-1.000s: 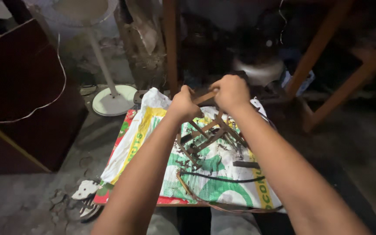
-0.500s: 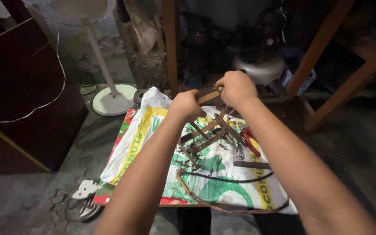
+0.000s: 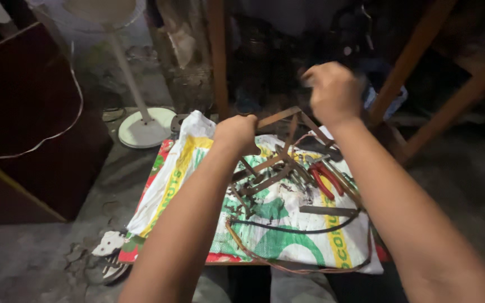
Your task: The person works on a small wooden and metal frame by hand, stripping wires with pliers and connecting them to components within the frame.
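Note:
My left hand (image 3: 237,133) is closed around the end of a rusty frame of thin metal strips (image 3: 279,116) and holds it tilted above a white, green and yellow woven sack (image 3: 181,168). Above and to the right of the frame, my right hand (image 3: 332,92) is raised in a blurred fist, and I see nothing in it. Under the frame, more metal strips (image 3: 265,179) and red-handled pliers (image 3: 324,179) lie on the sack. A black cable (image 3: 293,229) and a brown wire curve across its near end.
A white pedestal stand with a round base (image 3: 144,126) stands on the concrete floor to the left. A dark wooden cabinet (image 3: 23,123) fills the far left. Wooden posts (image 3: 217,56) and slanted beams (image 3: 411,62) rise behind the sack. A worn shoe (image 3: 110,264) lies at the lower left.
My right hand has let go of the metal frame and risen up and to the right. My left hand still grips the frame, now a little lower.

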